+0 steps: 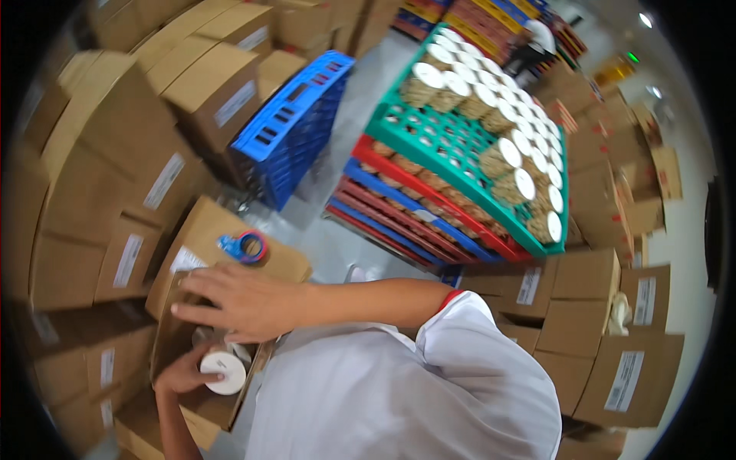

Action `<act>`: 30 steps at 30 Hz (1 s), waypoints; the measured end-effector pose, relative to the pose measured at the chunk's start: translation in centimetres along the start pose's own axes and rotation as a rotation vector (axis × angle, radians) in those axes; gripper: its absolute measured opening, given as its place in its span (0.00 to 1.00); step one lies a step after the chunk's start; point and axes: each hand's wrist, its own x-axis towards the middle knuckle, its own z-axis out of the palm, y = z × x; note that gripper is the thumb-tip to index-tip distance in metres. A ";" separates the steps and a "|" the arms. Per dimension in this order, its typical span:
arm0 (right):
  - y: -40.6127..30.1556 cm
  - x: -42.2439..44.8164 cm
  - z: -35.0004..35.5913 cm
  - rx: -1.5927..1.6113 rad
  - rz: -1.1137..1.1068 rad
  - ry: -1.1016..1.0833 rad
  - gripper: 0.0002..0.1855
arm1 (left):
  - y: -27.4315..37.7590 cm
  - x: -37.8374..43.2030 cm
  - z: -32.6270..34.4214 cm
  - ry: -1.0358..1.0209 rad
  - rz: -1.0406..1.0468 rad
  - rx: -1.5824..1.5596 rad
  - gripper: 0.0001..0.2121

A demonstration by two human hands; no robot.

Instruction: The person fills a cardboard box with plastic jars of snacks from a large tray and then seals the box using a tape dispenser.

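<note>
My left hand (185, 371) holds a round container with a white lid (224, 374) inside an open cardboard box (167, 339) at the lower left. Its thumb lies over the lid's edge. Above it, my right hand (247, 299) reaches across the top of the box, fingers spread, back of the hand up. Its palm is hidden. Clear or pale items show between the hands, too blurred to name. On a cardboard surface just beyond the right hand lies a blue tape dispenser (231, 246) with a roll of tape (252, 247).
A green crate (460, 167) of white-lidded jars (483, 95) tops a stack of coloured crates (414, 213) at the right. A blue plastic crate (293, 115) stands on edge beyond the box. Stacked cartons (138, 149) line both sides. A person (537, 40) stands far back.
</note>
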 end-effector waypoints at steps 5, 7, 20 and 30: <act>3.6 -8.5 -9.7 -0.330 0.360 0.196 0.47 | -3.7 4.7 -1.6 -0.003 -0.212 0.684 0.29; 4.2 -12.5 -14.1 -0.452 0.479 0.276 0.46 | -2.6 5.4 -2.2 -0.040 -0.213 0.824 0.30; 10.9 -44.5 -33.1 -1.090 1.637 0.567 0.41 | 32.6 3.1 3.3 0.154 0.123 0.752 0.23; 10.4 -43.7 -33.1 -1.131 1.234 0.418 0.31 | 52.3 29.7 14.4 0.060 0.815 1.083 0.28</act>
